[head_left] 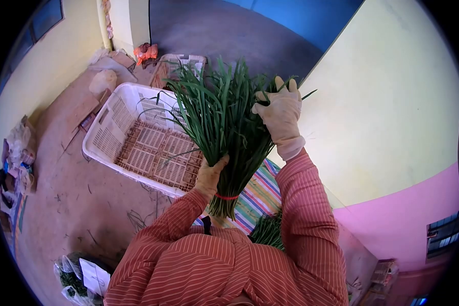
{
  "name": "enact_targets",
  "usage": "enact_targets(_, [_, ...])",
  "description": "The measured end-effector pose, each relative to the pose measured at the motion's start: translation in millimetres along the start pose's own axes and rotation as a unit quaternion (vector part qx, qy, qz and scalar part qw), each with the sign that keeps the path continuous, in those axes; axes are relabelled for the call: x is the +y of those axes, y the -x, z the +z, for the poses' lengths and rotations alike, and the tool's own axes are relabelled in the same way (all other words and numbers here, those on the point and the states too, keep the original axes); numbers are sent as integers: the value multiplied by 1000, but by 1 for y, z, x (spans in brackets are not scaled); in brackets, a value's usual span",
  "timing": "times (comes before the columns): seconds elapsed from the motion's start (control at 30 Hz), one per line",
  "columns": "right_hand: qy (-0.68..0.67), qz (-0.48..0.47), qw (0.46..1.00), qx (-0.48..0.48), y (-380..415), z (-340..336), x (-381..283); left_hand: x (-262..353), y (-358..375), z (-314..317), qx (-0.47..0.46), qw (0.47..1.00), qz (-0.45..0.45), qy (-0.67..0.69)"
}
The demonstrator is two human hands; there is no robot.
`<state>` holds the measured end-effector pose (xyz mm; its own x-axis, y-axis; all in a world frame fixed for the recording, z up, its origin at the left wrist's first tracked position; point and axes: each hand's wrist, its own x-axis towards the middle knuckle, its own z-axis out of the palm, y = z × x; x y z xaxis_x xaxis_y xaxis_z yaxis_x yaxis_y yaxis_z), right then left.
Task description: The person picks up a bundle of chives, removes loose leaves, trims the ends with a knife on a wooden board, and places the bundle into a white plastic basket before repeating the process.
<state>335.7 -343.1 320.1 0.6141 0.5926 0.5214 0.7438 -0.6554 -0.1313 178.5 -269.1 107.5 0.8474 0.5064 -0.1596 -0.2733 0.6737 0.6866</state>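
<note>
A large bunch of long green chives (224, 117), bound by a red band (226, 196) near the cut stem ends, is held up in front of me, leaves fanning away. My left hand (209, 177), gloved, is closed around the stems just above the band. My right hand (281, 111), in a pale glove, is at the upper right edge of the leaves with its fingers apart; some leaf tips lie against them. Beyond my left hand stands a white plastic crate (99, 135) with a slatted brownish bottom and a few loose blades at its edge.
Behind the large crate is a smaller crate (191, 60). More greens (268, 232) lie by a striped sheet (257, 191) below the bunch. A pale wall (387, 102) rises close on my right. Plastic bags (20, 148) lie at far left; bagged greens (71, 280) sit lower left.
</note>
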Motion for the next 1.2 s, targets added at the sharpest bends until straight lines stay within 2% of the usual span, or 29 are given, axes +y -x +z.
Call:
enact_targets(0.07, [-22,10,1000,-15,0,7,11,-4,-2,-4,4,1000,-6,-16])
enact_targets(0.17, [-25,-34,998,-56,-10,13,33,-9,-3,-8,-4,1000,11,-11])
enact_targets(0.23, [-37,-185,982,-20,-11,5,38,-9,-2,-10,16,1000,-11,-15])
enact_targets(0.27, [-37,-182,982,-23,-10,2,38,-9,-2,-11,18,1000,-15,-15])
enact_targets(0.33, [-296,-127,947,-19,-8,-17,28,0,2,-4,14,998,-46,27])
enact_targets(0.37, [-298,-125,946,-21,-8,-32,24,4,2,-2,17,998,-48,26])
enact_targets(0.4, [-184,-214,957,67,-8,-51,23,7,2,1,17,997,-59,48])
enact_targets(0.43, [-66,-297,940,152,-7,-65,25,9,3,3,17,995,-70,70])
enact_targets(0.5, [-58,-280,948,139,-5,-73,34,13,1,8,20,994,-59,86])
enact_targets(0.57, [-77,-218,968,102,-1,-71,44,11,0,9,22,993,-49,102])
enact_targets(0.6, [-20,-196,977,75,1,-72,47,10,-1,9,26,993,-46,102])
enact_targets(0.63, [-20,-197,977,75,2,-72,46,10,-2,9,30,993,-43,102])
enact_targets(0.7, [-34,-122,983,136,3,-70,36,9,0,10,26,994,-33,101])
enact_targets(0.73, [-34,-122,983,137,2,-73,27,9,2,11,22,995,-23,100])
enact_targets(0.8, [-63,-214,956,190,-1,-77,4,11,6,15,28,995,-21,92])
enact_targets(0.9, [-109,-225,963,103,6,-54,-21,9,10,16,34,997,-22,67])
enact_targets(0.97, [-73,-201,973,91,5,-37,-31,6,11,15,33,998,-24,53])
enact_targets(1.0, [-35,-174,981,76,5,-28,-31,3,11,13,30,998,-25,48])
enact_targets(1.1, [20,-181,980,84,2,0,-10,-3,9,7,22,999,-12,41])
enact_targets(1.17, [-5,-210,976,55,-4,14,12,-5,7,2,18,999,-2,37])
enact_targets(1.2, [-65,-234,969,49,-4,10,16,-5,6,-2,18,1000,1,19])
